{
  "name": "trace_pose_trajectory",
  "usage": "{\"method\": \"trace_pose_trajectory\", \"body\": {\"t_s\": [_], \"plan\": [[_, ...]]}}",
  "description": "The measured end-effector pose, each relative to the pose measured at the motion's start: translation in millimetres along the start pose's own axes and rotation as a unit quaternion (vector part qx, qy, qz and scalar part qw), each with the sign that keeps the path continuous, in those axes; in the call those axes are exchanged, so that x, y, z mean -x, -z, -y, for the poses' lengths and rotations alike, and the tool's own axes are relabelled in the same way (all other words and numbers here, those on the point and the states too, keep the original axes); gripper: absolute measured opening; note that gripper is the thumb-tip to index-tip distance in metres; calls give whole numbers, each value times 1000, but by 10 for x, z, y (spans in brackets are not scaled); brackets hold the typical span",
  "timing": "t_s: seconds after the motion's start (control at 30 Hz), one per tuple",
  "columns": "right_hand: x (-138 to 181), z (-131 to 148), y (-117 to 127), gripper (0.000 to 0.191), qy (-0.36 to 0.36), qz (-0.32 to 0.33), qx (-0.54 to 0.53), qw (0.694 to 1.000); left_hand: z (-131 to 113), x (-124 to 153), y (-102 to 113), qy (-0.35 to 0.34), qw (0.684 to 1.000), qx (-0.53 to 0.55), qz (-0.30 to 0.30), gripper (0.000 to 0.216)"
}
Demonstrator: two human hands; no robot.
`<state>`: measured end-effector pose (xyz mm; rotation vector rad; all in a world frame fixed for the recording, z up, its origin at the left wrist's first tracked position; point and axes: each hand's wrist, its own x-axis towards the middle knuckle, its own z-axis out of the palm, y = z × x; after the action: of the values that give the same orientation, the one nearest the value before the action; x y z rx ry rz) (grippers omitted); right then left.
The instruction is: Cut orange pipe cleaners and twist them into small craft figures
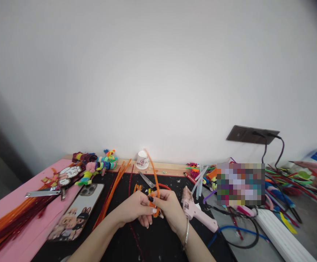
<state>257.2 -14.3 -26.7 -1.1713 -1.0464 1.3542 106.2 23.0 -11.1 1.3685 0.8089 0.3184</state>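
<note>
One fuzzy orange pipe cleaner (155, 173) is pinched in the fingers of the left hand (137, 206) and right hand (172, 206), left of the pale-pink plastic glue gun (201, 218), apparently so its looped end is steadied.

The orange pipe cleaner (155, 174) was thin, fuzzy and bent, pinched between the fingers of the left hand (135, 206) and the right hand (172, 208). Its long free end stood up from the grip, arching away and leaning left toward the tip. Fingers partly hid its lower, curved part.
</note>
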Motion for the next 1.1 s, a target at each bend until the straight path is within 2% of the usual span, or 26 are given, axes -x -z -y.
{"method": "trace_pose_trajectory", "body": {"t_s": [0.1,0.33,0.47,0.67,0.8,1.1], "plan": [[5,-2,0,20,10,-14,-3,1000,15,-11,-7,-6,1000,-5,-3,30],[-28,-25,25,19,80,-110,-10,991,24,-92,13,-53,997,24,-58,40],[-53,-43,39,13,107,-157,46,981,53,-123,12,-95,993,-26,-68,32],[-44,-106,21,11,128,-168,109,971,49,-99,-30,-154,974,-140,-93,19],[-32,-121,-9,10,135,-164,132,968,56,-95,-52,-138,973,-156,-103,22],[-61,-125,20,9,122,-166,127,970,77,-114,-40,-40,999,-10,-32,36]]}}
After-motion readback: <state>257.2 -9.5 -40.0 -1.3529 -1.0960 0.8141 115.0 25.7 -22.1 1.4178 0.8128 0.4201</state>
